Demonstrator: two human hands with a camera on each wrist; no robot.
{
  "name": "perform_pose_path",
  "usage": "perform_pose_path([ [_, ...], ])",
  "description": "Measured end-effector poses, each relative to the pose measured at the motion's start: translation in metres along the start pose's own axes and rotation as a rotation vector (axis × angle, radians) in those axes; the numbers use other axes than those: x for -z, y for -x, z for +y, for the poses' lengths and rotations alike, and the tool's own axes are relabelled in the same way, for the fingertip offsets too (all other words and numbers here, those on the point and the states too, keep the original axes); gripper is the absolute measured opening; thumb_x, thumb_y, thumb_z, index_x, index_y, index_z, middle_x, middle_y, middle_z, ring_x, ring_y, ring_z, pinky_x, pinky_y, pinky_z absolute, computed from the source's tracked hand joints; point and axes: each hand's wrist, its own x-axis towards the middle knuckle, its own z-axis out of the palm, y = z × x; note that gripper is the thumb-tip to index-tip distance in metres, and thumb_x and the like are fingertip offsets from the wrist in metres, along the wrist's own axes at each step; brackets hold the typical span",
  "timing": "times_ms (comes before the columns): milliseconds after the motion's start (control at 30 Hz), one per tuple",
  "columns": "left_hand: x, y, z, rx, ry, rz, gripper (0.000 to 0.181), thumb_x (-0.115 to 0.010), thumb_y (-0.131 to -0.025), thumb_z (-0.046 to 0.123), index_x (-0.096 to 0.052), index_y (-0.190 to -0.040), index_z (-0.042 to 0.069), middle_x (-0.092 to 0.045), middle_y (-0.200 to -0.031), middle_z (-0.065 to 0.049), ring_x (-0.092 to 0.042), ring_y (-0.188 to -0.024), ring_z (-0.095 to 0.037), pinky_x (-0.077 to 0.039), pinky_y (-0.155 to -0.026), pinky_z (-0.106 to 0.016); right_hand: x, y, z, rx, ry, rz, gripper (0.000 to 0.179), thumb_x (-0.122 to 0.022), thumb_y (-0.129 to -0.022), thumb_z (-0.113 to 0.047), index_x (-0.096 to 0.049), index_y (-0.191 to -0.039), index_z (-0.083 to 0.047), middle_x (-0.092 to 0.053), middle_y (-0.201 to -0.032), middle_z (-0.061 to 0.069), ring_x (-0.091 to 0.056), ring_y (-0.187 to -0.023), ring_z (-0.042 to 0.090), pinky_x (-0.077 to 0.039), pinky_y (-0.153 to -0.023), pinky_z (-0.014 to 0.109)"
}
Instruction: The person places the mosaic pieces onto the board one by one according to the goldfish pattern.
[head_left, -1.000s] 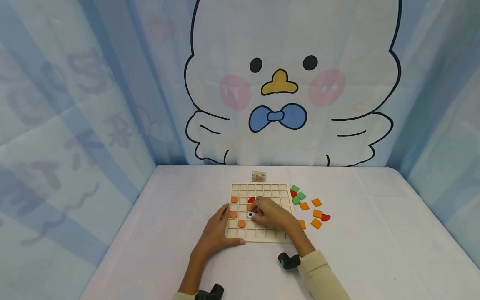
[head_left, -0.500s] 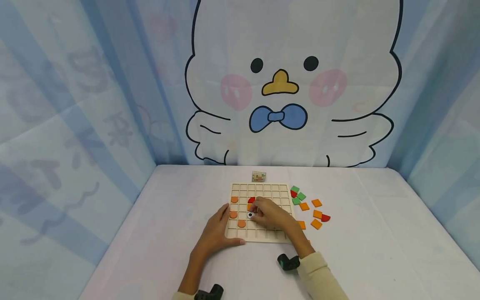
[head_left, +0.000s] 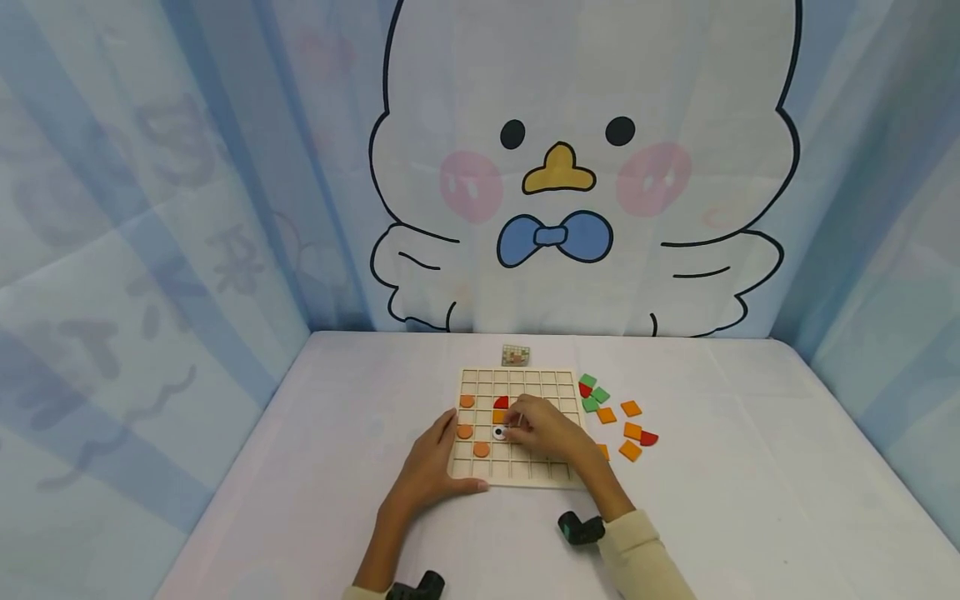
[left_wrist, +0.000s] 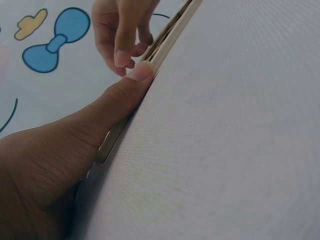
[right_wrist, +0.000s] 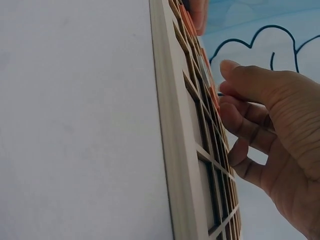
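Observation:
A pale wooden grid board (head_left: 555, 479) lies on the table. My left hand (head_left: 427, 467) braces its near left corner, fingers along the left edge and the extended thumb (left_wrist: 140, 72) on the front edge. Over the board's middle is my right hand (head_left: 546, 429), its fingers loosely bent beside a round white eye piece (head_left: 498, 432) in a cell. No piece shows between thumb and fingers in the right wrist view. Above the eye piece sit an orange square (head_left: 499, 416) and a red piece with a curved edge (head_left: 501, 402). Several orange discs (head_left: 482, 450) lie in cells to the left.
Right of the board lie loose orange squares (head_left: 631, 451), green squares (head_left: 600, 395) and red pieces (head_left: 648, 438). A small patterned card (head_left: 515, 356) is behind the board. A curtain (head_left: 555, 292) with a cartoon chick hangs behind the table.
My right fingertips have shifted slightly right of the eye piece, showing more of it and of the orange square. My left hand stays at the corner; the whole view has shifted a little.

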Motion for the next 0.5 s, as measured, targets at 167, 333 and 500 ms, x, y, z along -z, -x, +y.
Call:
perform_pose_path([
  [167, 0.000, -0.001, -0.001, -0.014, -0.013, 0.005, 0.127, -0.075, -0.062, 0.075, -0.023, -0.155, 0.006, -0.021, -0.162, -0.010, -0.029, -0.146, -0.032, -0.033, -0.115, -0.049, 0.006, 0.007, 0.003, -0.043, 0.005, 0.035, 0.014, -0.068, -0.093, -0.023, -0.070, -0.100, -0.011, -0.061, -0.091, -0.006, -0.056, -0.081, 0.007, -0.051, -0.072, 0.022],
  [333, -0.001, -0.001, -0.002, -0.020, -0.013, 0.013, 0.127, -0.076, -0.062, 0.074, -0.022, -0.155, 0.006, -0.021, -0.162, -0.011, -0.030, -0.146, -0.032, -0.033, -0.115, -0.050, 0.013, 0.015, 0.008, -0.050, 0.006, 0.075, 0.012, -0.068, -0.093, -0.022, -0.070, -0.099, -0.012, -0.063, -0.092, -0.005, -0.055, -0.081, 0.006, -0.051, -0.071, 0.021],
  [500, -0.002, 0.000, -0.001, -0.019, -0.008, 0.013, 0.126, -0.076, -0.063, 0.074, -0.023, -0.155, 0.005, -0.021, -0.162, -0.011, -0.030, -0.146, -0.031, -0.033, -0.116, -0.050, 0.019, 0.024, 0.015, -0.083, -0.004, 0.098, 0.011, -0.069, -0.092, -0.020, -0.071, -0.098, -0.011, -0.064, -0.091, -0.004, -0.055, -0.079, 0.007, -0.051, -0.069, 0.020],
])
